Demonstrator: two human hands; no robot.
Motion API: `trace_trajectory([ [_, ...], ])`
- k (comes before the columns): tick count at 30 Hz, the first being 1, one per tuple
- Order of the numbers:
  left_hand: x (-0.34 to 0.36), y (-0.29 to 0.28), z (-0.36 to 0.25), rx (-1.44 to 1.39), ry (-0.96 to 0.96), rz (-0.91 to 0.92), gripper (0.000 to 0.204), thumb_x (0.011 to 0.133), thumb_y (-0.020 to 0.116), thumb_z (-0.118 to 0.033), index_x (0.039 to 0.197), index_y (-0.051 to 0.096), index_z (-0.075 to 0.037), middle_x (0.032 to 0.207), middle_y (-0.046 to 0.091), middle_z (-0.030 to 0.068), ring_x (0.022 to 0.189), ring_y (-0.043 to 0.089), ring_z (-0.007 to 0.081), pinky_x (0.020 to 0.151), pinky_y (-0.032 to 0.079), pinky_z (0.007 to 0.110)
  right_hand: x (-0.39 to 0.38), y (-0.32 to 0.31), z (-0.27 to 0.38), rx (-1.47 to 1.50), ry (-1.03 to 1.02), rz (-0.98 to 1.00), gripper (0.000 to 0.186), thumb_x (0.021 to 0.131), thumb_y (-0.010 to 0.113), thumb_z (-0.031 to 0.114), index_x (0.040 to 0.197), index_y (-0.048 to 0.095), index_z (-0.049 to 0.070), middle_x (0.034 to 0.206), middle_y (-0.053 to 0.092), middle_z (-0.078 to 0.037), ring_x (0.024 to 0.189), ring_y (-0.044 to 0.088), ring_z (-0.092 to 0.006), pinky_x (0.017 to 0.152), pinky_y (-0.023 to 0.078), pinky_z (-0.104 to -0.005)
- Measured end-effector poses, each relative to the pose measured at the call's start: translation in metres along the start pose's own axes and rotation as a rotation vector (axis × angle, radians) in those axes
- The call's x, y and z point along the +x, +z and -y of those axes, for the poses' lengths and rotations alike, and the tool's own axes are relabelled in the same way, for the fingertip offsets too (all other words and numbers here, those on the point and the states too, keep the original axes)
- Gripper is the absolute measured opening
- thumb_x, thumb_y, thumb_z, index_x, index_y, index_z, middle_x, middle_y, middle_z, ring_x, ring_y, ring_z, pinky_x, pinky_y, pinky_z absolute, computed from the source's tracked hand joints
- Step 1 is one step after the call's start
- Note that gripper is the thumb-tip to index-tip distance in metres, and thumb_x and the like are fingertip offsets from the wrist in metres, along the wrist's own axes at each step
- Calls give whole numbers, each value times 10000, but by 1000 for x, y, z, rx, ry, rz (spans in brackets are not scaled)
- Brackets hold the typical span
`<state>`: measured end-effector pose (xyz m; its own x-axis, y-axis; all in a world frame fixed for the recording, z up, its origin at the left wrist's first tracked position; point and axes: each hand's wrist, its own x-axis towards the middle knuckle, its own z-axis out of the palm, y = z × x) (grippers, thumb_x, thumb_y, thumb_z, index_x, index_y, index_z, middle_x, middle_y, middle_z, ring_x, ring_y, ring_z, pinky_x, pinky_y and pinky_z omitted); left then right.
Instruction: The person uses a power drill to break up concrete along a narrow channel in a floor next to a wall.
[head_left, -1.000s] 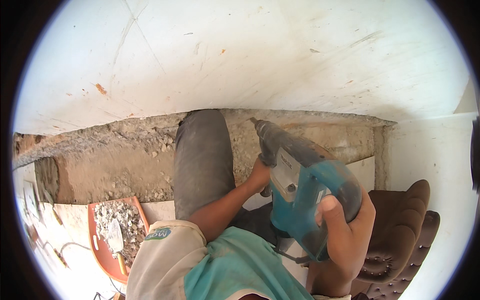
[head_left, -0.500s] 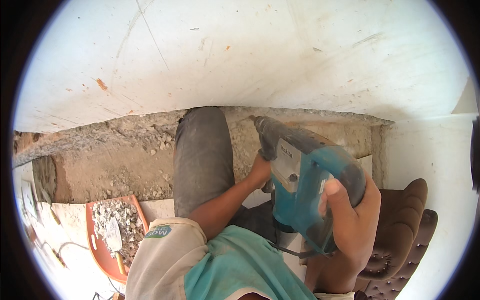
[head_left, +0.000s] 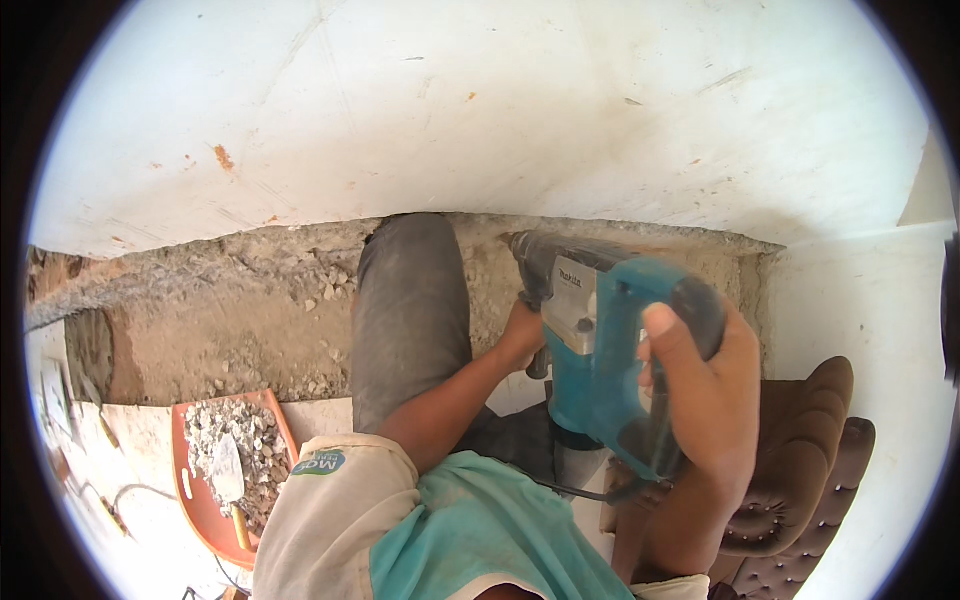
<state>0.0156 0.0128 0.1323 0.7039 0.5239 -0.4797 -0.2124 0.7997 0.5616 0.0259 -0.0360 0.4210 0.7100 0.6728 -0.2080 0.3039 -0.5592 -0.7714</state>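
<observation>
A teal and black rotary hammer drill point(head_left: 590, 320) is held in both my hands, its dark front end pointing at the rough strip along the foot of the white wall point(head_left: 480, 110). My right hand point(head_left: 700, 385) wraps around its rear handle, thumb on top. At the front, my left hand point(head_left: 522, 335) is closed on the side grip, its fingers partly hidden by the drill body. The bit is hard to make out against the broken masonry. From the handle's lower end a dark cord point(head_left: 570, 492) runs across my body.
My knee in dark trousers point(head_left: 412, 310) rests against the wall's foot. Rubble point(head_left: 320, 285) lies along the exposed strip of floor point(head_left: 220, 340). At the lower left stands an orange pan point(head_left: 285, 415) of debris with a trowel point(head_left: 228, 470). A brown tufted sofa point(head_left: 800, 480) is close on the right.
The drill's rear end and my right hand have risen slightly in view, and the body has turned a little. My left hand keeps its hold on the side grip.
</observation>
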Motion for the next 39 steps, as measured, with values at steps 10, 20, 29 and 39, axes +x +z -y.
trace_trajectory([
  [10, 5, -18, 27, 122, 7, -31, 452, 852, 724, -244, 1187, 579, 23, 1092, 649, 131, 963, 630, 205, 802, 497, 346, -31, 5, -29, 50, 29, -13, 380, 850, 738, 298, 988, 606, -30, 775, 607, -55, 647, 559, -111, 601, 462, -263],
  [20, 0, -30, 76, 284, 87, -29, 307, 862, 689, -289, 928, 622, 4, 687, 600, 55, 530, 555, 125, 460, 439, 290, -77, -13, -76, 248, 29, -171, 337, 876, 715, 258, 963, 590, -43, 749, 615, -67, 615, 583, -120, 567, 468, -255],
  [29, 2, -33, 87, 304, 136, 33, 295, 861, 686, -281, 892, 622, 6, 689, 610, 56, 537, 560, 126, 472, 436, 297, -84, -11, -82, 207, 14, -201, 471, 890, 687, 380, 1035, 585, -56, 722, 617, -74, 584, 589, -128, 525, 471, -251],
  [39, 30, -41, 90, 257, 120, -35, 383, 832, 708, -259, 1074, 611, 22, 833, 649, 104, 621, 597, 167, 526, 463, 331, -50, -6, -94, 159, -31, -124, 388, 880, 734, 321, 961, 577, -24, 746, 604, -45, 608, 576, -104, 573, 464, -245],
])
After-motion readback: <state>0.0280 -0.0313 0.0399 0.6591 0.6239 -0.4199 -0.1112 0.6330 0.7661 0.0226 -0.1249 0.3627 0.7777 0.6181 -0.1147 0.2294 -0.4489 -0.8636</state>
